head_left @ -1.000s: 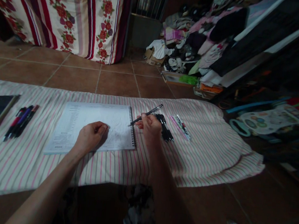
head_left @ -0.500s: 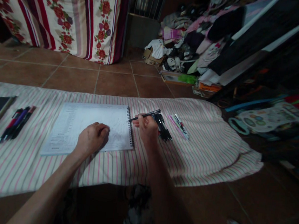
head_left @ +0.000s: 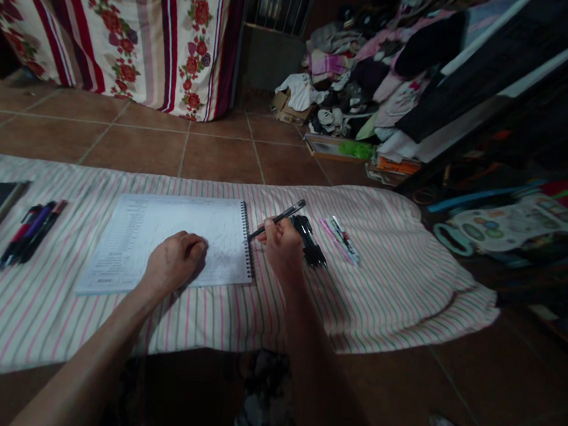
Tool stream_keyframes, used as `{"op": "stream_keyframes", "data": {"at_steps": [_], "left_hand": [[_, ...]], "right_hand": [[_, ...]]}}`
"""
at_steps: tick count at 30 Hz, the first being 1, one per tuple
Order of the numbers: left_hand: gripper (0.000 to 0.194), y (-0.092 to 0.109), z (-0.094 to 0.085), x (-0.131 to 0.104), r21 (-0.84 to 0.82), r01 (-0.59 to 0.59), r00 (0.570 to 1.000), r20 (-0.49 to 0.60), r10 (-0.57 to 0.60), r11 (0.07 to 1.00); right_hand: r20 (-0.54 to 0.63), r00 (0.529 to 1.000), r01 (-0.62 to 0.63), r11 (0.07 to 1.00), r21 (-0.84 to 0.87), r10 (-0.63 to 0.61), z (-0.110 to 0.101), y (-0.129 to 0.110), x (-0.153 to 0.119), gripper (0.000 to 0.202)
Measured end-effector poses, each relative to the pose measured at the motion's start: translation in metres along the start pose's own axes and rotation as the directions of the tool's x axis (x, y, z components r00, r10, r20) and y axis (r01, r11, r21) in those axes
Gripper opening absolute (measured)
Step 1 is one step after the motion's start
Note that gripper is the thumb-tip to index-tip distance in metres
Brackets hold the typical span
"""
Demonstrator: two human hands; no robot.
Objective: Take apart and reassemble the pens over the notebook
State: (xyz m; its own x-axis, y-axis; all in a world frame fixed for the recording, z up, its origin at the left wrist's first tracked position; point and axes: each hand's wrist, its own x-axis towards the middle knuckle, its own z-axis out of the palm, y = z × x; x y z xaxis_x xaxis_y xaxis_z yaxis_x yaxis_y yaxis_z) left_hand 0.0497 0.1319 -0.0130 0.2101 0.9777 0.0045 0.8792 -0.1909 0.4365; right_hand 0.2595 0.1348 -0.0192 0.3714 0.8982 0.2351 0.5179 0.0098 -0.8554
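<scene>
While the left hand [head_left: 174, 259] is resting on the spiral notebook [head_left: 177, 219] with its fingers curling into a loose, seemingly empty fist, the right hand [head_left: 285, 243] is pinching a black pen [head_left: 289, 211] at the notebook's three-o'clock edge, its tip pointing toward eight o'clock. Probably light, stiff and slightly slick, the pen is likely offering its surest grip low on the barrel. More black pens [head_left: 315, 253] are lying at three o'clock, just beside the right hand.

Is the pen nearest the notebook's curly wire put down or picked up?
Picked up: the right hand grips the black pen, whose back end sticks out. I can't tell whether its tip touches the notebook.
</scene>
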Motion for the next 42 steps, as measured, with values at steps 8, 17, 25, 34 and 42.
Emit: {"op": "stream_keyframes", "data": {"at_steps": [8, 17, 25, 34, 42], "left_hand": [[0.036, -0.001, 0.002, 0.001, 0.006, -0.01, 1.0, -0.009, 0.01, 1.0], [0.035, 0.0, 0.002, 0.001, 0.011, -0.005, 1.0, -0.008, 0.005, 1.0], [0.036, -0.001, 0.003, 0.001, 0.004, -0.012, 1.0, -0.019, 0.012, 1.0], [0.036, -0.002, 0.003, 0.001, -0.003, -0.003, 1.0, -0.015, 0.003, 1.0], [0.036, -0.001, 0.003, 0.0, 0.026, -0.007, 1.0, -0.02, 0.007, 1.0]], "right_hand": [[0.06, 0.998, 0.018, 1.0, 0.013, -0.019, 0.005, 0.001, -0.001, 0.017], [0.056, 0.995, 0.076, 0.996, 0.04, -0.078, 0.008, -0.002, -0.003, 0.017], [0.062, 0.995, 0.083, 0.993, -0.083, -0.078, 0.005, -0.005, -0.003, 0.017], [-0.18, 0.981, 0.114, 0.956, 0.269, -0.067, 0.004, -0.013, -0.003, 0.019], [-0.403, 0.915, 0.11, 0.95, 0.291, 0.017, -0.016, -0.006, 0.01, 0.024]]}}
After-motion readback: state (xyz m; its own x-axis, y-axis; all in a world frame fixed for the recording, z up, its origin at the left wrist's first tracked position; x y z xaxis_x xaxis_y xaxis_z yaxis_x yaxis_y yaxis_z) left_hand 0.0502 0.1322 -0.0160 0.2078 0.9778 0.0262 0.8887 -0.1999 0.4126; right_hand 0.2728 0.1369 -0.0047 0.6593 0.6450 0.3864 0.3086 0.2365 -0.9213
